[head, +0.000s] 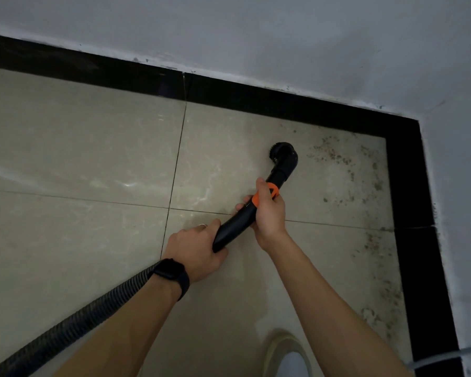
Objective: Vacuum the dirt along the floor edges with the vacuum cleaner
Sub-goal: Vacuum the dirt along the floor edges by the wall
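- Head view: both hands hold the black vacuum tube (237, 227) — the left hand (199, 251) wraps its lower end, where the ribbed hose (65, 330) joins, and the right hand (269, 210) grips higher up, at the orange collar (274, 192).
- The brush nozzle (284, 156) at the tube's tip is over the beige tiled floor (93, 159) near the corner, just beside the dirt (335, 156); whether it touches the tile cannot be told.
- Speckled dirt lies along the black skirting (408, 186) on the right.
- A black watch (173, 276) is on the left wrist; a pale shoe (286, 355) shows at the bottom edge.
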A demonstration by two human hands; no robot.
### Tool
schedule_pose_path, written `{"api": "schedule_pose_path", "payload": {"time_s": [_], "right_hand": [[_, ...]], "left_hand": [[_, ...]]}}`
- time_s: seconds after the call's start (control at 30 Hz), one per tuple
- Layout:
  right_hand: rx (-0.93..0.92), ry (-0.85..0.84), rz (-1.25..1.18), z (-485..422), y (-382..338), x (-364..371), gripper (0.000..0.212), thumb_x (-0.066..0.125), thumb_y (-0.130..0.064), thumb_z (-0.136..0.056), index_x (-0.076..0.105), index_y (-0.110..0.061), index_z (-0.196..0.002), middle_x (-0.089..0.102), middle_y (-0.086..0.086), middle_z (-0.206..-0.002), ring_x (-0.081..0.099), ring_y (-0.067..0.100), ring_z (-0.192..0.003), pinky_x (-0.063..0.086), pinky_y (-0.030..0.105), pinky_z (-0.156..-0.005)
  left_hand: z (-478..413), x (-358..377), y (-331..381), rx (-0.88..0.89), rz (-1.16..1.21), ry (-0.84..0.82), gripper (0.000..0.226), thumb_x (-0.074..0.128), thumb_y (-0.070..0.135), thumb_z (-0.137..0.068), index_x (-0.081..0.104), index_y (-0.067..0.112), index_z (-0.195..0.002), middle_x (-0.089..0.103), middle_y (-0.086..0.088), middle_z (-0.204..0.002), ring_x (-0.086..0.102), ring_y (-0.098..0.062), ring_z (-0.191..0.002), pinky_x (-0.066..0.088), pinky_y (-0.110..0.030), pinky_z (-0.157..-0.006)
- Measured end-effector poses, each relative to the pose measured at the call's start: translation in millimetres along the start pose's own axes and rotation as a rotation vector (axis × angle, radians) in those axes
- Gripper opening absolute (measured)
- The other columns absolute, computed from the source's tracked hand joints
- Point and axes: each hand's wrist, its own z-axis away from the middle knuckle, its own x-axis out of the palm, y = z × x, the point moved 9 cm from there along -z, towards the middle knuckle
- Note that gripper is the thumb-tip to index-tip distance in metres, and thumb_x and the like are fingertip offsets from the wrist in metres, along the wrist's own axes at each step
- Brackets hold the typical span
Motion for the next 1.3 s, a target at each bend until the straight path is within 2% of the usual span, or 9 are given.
{"api": "schedule_pose_path", "payload": {"time_s": [0.13, 0.3, 0.4, 0.57, 0.73, 0.83, 1.0, 1.13, 1.3], "right_hand": [[0.003, 0.008, 0.002, -11, -8, 1, 0.028, 0.065, -0.039, -0.101, 0.057, -0.013, -0.098, 0.064, 0.002, -0.065, 0.069, 0.022, -0.059, 0.059, 0.044, -0.074], [-0.002, 0.004, 0.023, -24, -18, 1, 0.027, 0.064, -0.040, -0.101, 0.057, -0.014, -0.098, 0.064, 0.002, -0.067, 0.069, 0.022, -0.060, 0.059, 0.043, -0.074], [-0.001, 0.001, 0.012, -31, -26, 3, 0.025, 0.064, -0.038, -0.102, 0.058, -0.014, -0.099, 0.064, 0.003, -0.067, 0.068, 0.021, -0.060, 0.060, 0.043, -0.075], [-0.009, -0.003, 0.023, -42, -40, 10, 0.022, 0.064, -0.037, -0.102, 0.059, -0.015, -0.101, 0.064, 0.001, -0.065, 0.068, 0.019, -0.058, 0.059, 0.037, -0.066], [-0.008, -0.028, 0.053, -52, -49, 30, 0.025, 0.064, -0.037, -0.102, 0.057, -0.014, -0.097, 0.064, 0.001, -0.064, 0.068, 0.021, -0.059, 0.062, 0.044, -0.074], [0.001, -0.039, 0.066, -53, -48, 43, 0.026, 0.065, -0.037, -0.100, 0.055, -0.013, -0.098, 0.064, 0.000, -0.063, 0.069, 0.020, -0.058, 0.059, 0.035, -0.064], [0.037, -0.032, 0.038, -35, -23, 62, 0.030, 0.066, -0.037, -0.099, 0.057, -0.010, -0.110, 0.065, -0.005, -0.058, 0.072, 0.020, -0.058, 0.057, 0.028, -0.054], [0.081, 0.033, -0.034, 3, 14, 54, 0.036, 0.065, -0.038, -0.100, 0.055, -0.008, -0.118, 0.067, -0.005, -0.061, 0.074, 0.022, -0.061, 0.059, 0.030, -0.058], [0.131, 0.115, -0.152, 52, 52, 19, 0.028, 0.065, -0.033, -0.102, 0.054, -0.009, -0.111, 0.067, 0.000, -0.065, 0.075, 0.024, -0.065, 0.060, 0.033, -0.061]], "left_hand": [[-12, -4, 4, -0.007, 0.002, 0.009, 0.030, 0.049, 0.054, -0.078, 0.037, 0.034, -0.097, 0.048, 0.013, -0.074, 0.048, -0.017, -0.058, 0.038, -0.028, -0.056], [-27, -7, 9, -0.009, 0.010, 0.006, 0.030, 0.049, 0.053, -0.080, 0.036, 0.032, -0.098, 0.052, 0.011, -0.076, 0.055, -0.019, -0.062, 0.045, -0.028, -0.058], [-36, -10, 11, -0.007, 0.018, 0.027, 0.029, 0.050, 0.052, -0.081, 0.036, 0.032, -0.097, 0.051, 0.010, -0.075, 0.054, -0.018, -0.060, 0.042, -0.028, -0.056], [-52, -17, 12, -0.017, 0.035, 0.047, 0.031, 0.051, 0.053, -0.082, 0.039, 0.031, -0.100, 0.053, 0.010, -0.076, 0.054, -0.018, -0.061, 0.044, -0.028, -0.056], [-62, -25, 2, -0.056, 0.095, 0.064, 0.029, 0.053, 0.051, -0.081, 0.036, 0.034, -0.097, 0.052, 0.010, -0.071, 0.053, -0.015, -0.059, 0.042, -0.028, -0.054], [-60, -30, -10, -0.076, 0.137, 0.068, 0.028, 0.054, 0.051, -0.080, 0.039, 0.034, -0.096, 0.052, 0.011, -0.069, 0.053, -0.013, -0.058, 0.044, -0.026, -0.053], [-37, -33, -39, -0.072, 0.120, 0.029, 0.027, 0.053, 0.053, -0.078, 0.034, 0.040, -0.093, 0.052, 0.013, -0.066, 0.051, -0.006, -0.055, 0.042, -0.023, -0.051], [-2, -28, -57, -0.033, 0.041, -0.052, 0.029, 0.054, 0.058, -0.076, 0.039, 0.040, -0.094, 0.054, 0.014, -0.067, 0.055, -0.006, -0.059, 0.050, -0.026, -0.058], [35, -9, -52, 0.093, -0.047, -0.149, 0.028, 0.047, 0.063, -0.077, 0.035, 0.042, -0.092, 0.053, 0.014, -0.071, 0.054, -0.006, -0.062, 0.047, -0.026, -0.059]]}}
